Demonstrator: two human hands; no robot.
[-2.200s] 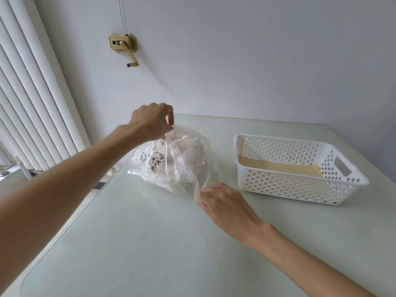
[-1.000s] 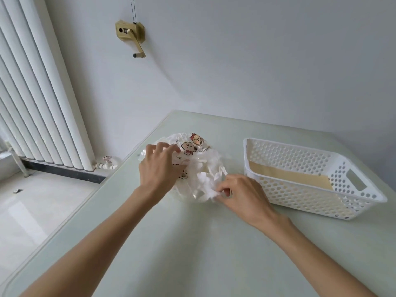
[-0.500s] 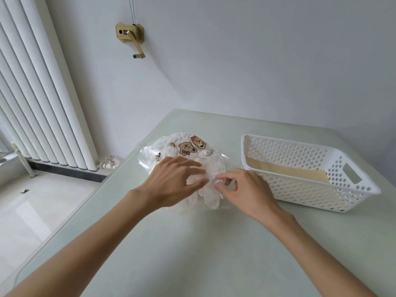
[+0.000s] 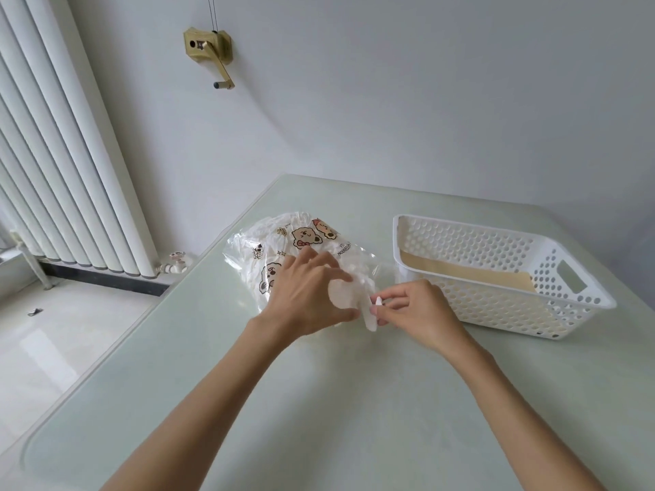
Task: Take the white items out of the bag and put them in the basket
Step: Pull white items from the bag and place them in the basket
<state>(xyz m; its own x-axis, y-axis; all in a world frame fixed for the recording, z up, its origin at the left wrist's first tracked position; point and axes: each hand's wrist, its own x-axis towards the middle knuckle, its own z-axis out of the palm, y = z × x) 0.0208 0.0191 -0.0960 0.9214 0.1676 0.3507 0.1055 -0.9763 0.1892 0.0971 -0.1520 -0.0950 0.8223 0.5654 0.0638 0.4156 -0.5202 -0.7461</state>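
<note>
**Hands at the bag mouth: one white item pinched**

Left hand [image 4: 309, 295]: lies over the near end of the bag [image 4: 283, 249], fingers curled round the clear plastic and a white piece at its opening, gripping it.

Right hand [image 4: 416, 311]: fingertips pinch one white item [image 4: 368, 315] at the bag mouth, just right of the left hand.

Bag: clear plastic, printed with cartoon bears, lying on the pale green surface [image 4: 354, 419], packed with white items; left of the basket, close beside it.

Basket [image 4: 496, 299]: white, perforated, with a handle slot on its right end; a tan sheet lines its floor. No white items visible inside.

Elsewhere: white radiator [image 4: 63, 171] at far left; brass crank fitting [image 4: 209, 51] on the wall.
</note>
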